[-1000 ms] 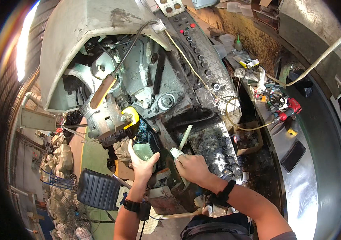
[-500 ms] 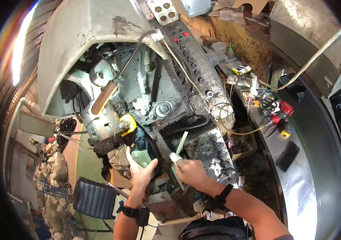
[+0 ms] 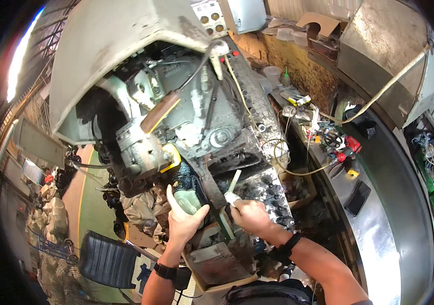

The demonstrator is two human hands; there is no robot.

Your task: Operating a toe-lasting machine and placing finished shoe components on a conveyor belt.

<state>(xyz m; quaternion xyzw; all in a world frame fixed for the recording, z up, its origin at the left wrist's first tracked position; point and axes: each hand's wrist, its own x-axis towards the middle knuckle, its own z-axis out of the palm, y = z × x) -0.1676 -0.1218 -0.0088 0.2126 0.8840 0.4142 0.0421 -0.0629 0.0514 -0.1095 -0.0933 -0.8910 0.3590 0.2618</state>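
Note:
A shoe [image 3: 188, 199] with a dark woven upper and a pale green, translucent end points up toward the machine's clamp. My left hand [image 3: 184, 220] holds its near end, the index finger along the left side and the thumb across the right. Close by, my right hand [image 3: 252, 217] is closed around a pale stick [image 3: 235, 179] with a white wrapping [image 3: 231, 197] where I grip it; its lower end is hidden. Just above the shoe, a yellow curved piece [image 3: 172, 156] sits on the machine head [image 3: 138, 147]. A wooden-handled part [image 3: 160, 113] slants above that.
A grey hood [image 3: 125, 25] arches over the machine. To the right, a metal bench [image 3: 374, 244] carries a phone [image 3: 358, 198], a red power tool [image 3: 348, 148] and loose cables. A black chair [image 3: 107, 259] stands at lower left. An open box [image 3: 217, 264] lies below my hands.
The view has shifted, so the machine and both hands appear a little to the right. My hands keep the same holds on the shoe and the stick. More of the box below shows.

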